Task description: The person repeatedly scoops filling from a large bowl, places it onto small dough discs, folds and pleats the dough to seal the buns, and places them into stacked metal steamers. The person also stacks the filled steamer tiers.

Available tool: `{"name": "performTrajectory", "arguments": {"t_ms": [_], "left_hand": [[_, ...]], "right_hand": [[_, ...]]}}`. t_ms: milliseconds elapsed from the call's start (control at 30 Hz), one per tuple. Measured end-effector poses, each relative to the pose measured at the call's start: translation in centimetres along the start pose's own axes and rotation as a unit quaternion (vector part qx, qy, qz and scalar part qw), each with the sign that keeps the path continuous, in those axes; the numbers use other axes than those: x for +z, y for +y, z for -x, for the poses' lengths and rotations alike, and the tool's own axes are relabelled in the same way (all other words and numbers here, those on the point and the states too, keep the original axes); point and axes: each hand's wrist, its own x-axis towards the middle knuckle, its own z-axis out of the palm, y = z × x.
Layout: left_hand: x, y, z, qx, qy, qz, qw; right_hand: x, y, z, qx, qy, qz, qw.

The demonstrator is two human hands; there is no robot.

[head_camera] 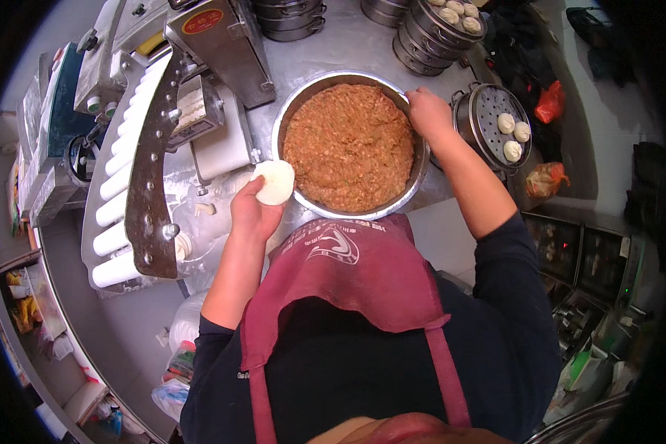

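My left hand (258, 213) holds a round, flat dough wrapper (276, 183), thumb on top, beside the left rim of a wide metal basin (278, 119). A reddish-brown minced filling (349, 150) with green flecks fills most of the basin, its surface uneven. Across from it, my right hand (432, 114) is closed at the basin's upper right rim, its fingers curled over the edge. Whether anything else lies within those fingers is hidden.
Left stands a dough machine with white rollers (116, 205) and a small conveyor belt (222, 144). A perforated steamer tray (491, 111) at right carries three buns (513, 151). Stacked steamers (422, 50) with more buns stand behind. A dough scrap (205, 209) lies on the floured metal table.
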Motion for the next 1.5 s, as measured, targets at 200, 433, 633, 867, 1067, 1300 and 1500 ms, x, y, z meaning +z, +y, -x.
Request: {"name": "performTrajectory", "arguments": {"t_ms": [200,433,633,867,1067,1300,1500], "left_hand": [[0.0,1.3,0.5,-0.038,-0.023,0.041,0.998],[2.3,0.6,-1.2,-0.009,0.001,-0.007,1.0],[5.5,-0.6,-3.9,0.012,-0.022,0.001,1.0],[7.9,-4.3,-7.5,0.015,-0.034,0.036,0.999],[12.3,-5.9,-7.9,0.009,-0.137,0.09,0.986],[9.7,-3.7,-7.1,0.065,-0.078,0.032,0.994],[8.4,-2.8,-5.2,0.044,-0.123,-0.042,0.99]], "right_hand": [[3.8,0.3,-1.9,-0.023,-0.036,-0.063,0.997],[3.9,1.7,-1.4,-0.059,-0.134,-0.228,0.963],[0.6,0.9,0.3,0.055,-0.348,-0.373,0.858],[-4.0,-3.4,5.1,0.131,-0.325,-0.595,0.724],[-0.4,-7.8,9.3,-0.143,0.12,-0.223,0.957],[-2.5,-4.7,13.3,-0.173,0.089,-0.21,0.958],[-0.5,-1.4,12.4,-0.097,-0.113,0.054,0.987]]}}
